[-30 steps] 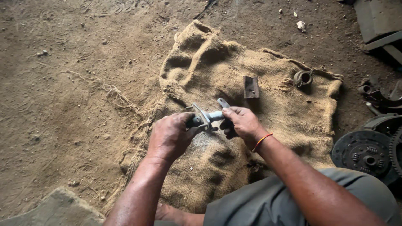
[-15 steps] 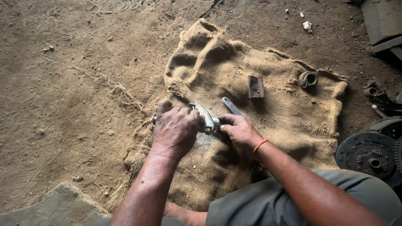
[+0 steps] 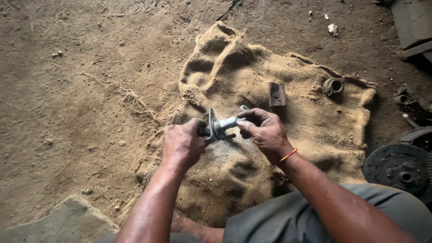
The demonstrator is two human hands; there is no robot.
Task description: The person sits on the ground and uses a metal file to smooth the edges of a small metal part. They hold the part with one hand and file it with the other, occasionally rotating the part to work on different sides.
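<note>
**Small metal part held over sacking, with loose dirt all round**

On the left lies bare, dusty earth floor (image 3: 67, 112) with stray fibres and pebbles; a flat grey stone slab (image 3: 63, 222) sits at the near left corner of the view. The left hand (image 3: 182, 144) is curled closed around one end of a grey metal cylinder with a thin round flange (image 3: 219, 126), fingers pressed together around it. The right hand (image 3: 265, 132) pinches the other end between thumb and fingertips. The part is held in the air just above the middle of the crumpled brown burlap sack (image 3: 297, 148), near its left edge.

Further right on the sack rest a small dark flat metal plate (image 3: 276, 94) and, near the far right corner, a short rusty metal ring (image 3: 333, 85). Beyond the sack's right edge lies a dark round clutch disc (image 3: 398, 167).

Risks, as a judgement: the grip on each end is small and the metal looks greasy, so a slip could drop the part. Falling left, it would land off the sack in grit, which could foul it. Any small piece coming loose could vanish into the sack's folds. The thin flange could also nick a finger.
</note>
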